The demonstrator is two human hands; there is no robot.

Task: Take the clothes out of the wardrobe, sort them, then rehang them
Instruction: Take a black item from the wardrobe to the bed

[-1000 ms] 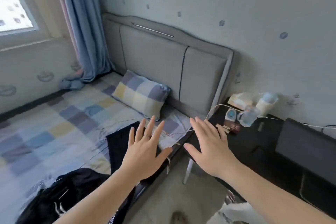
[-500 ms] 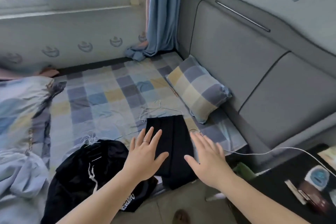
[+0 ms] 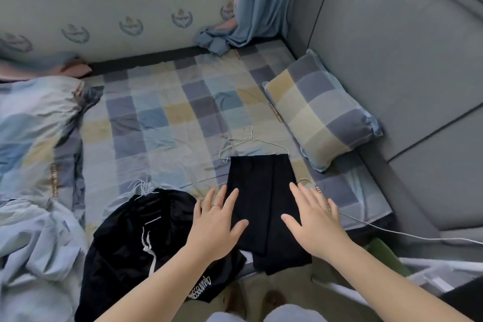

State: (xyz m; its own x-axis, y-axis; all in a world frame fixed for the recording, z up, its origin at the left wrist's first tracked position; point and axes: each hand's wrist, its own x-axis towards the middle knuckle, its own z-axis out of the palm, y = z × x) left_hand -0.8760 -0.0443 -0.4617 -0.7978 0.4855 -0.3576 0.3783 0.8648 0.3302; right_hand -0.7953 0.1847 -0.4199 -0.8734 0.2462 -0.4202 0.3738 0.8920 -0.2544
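Hands, head view: left hand [image 3: 217,225] and right hand [image 3: 313,225], both spread flat, fingers straight, holding nothing, over the near half of the folded black garment [image 3: 264,191] at the bed [image 3: 162,117] edge (contact unclear).
Handling: soft, light, limp; probably best lifted at both far corners.
Count: folded black garment, one; crumpled black heap [image 3: 125,238], one; wire hangers [image 3: 251,142], two, possibly three.
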